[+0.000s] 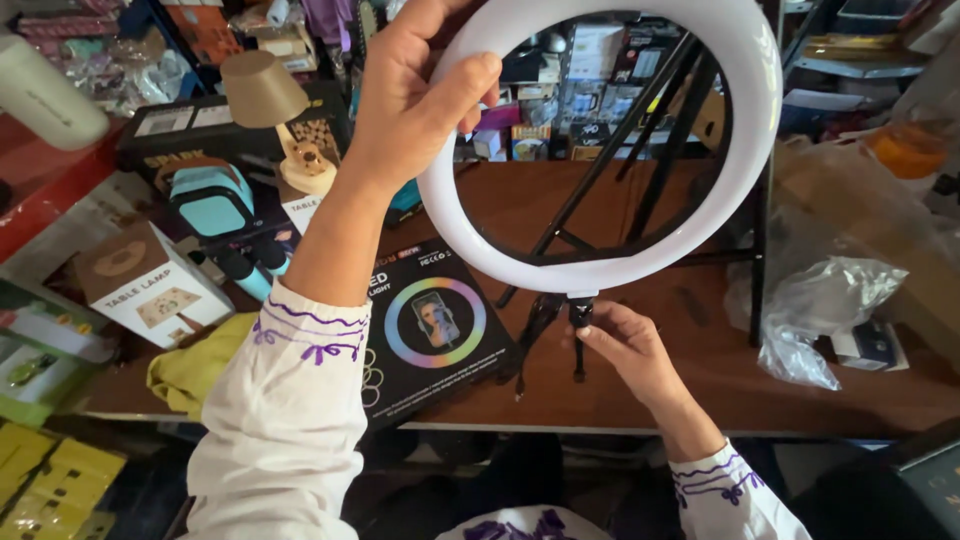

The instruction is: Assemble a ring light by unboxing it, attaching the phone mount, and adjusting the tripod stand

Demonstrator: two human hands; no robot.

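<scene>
A brown table (700,370) is spread with goods. Above it a white ring light (655,262) is held upright. Behind the ring a black tripod (640,130) is seen. A black box (440,330) with a rainbow ring picture lies flat below, beside a yellow cloth (195,365). The ring's upper left rim is clamped by the left hand (415,95), thumb over the front. The small black mount (580,312) under the ring is pinched by the right hand (630,350), fingers seemingly closed on it.
</scene>
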